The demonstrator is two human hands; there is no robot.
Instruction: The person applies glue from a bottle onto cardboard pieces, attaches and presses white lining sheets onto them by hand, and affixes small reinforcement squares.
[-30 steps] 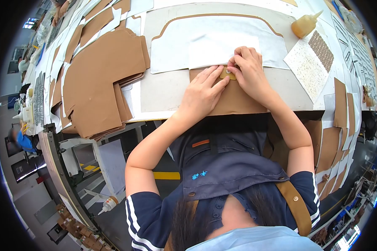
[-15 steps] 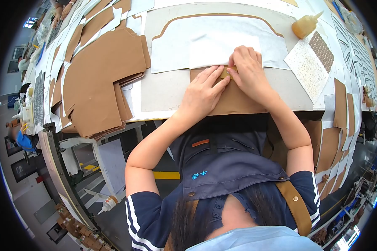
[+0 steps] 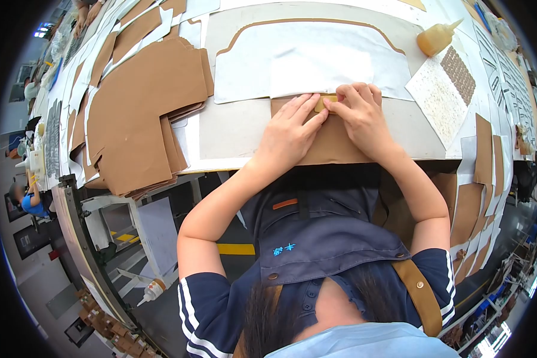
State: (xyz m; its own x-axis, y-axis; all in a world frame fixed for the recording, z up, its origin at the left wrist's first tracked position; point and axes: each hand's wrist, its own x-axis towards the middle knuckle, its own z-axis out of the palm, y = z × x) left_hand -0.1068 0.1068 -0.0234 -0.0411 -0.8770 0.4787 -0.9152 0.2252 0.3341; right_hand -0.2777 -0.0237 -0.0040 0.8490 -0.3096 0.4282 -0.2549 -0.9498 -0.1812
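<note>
A brown leather-like piece (image 3: 334,146) lies at the table's front edge, partly hidden under both hands. On its upper part is a small yellowish strip (image 3: 333,107), mostly covered by fingers. My left hand (image 3: 289,128) lies flat on the brown piece with its fingers stretched out, thumb tip beside the strip. My right hand (image 3: 364,122) is curled, thumb and forefinger pinched together at the strip; their exact hold is partly hidden. Just beyond the hands a white sheet (image 3: 319,71) rests on a larger pale panel with a brown curved border (image 3: 244,71).
A stack of brown cut pieces (image 3: 137,113) is at the left. At the upper right are a squeeze bottle of amber liquid (image 3: 434,40) and a speckled white board (image 3: 438,104). Another bottle (image 3: 154,290) hangs lower left. Other people are in the far left background.
My right hand has drawn down and slightly right, off the white sheet, its fingers more curled at the yellowish strip. My left hand has stayed in place.
</note>
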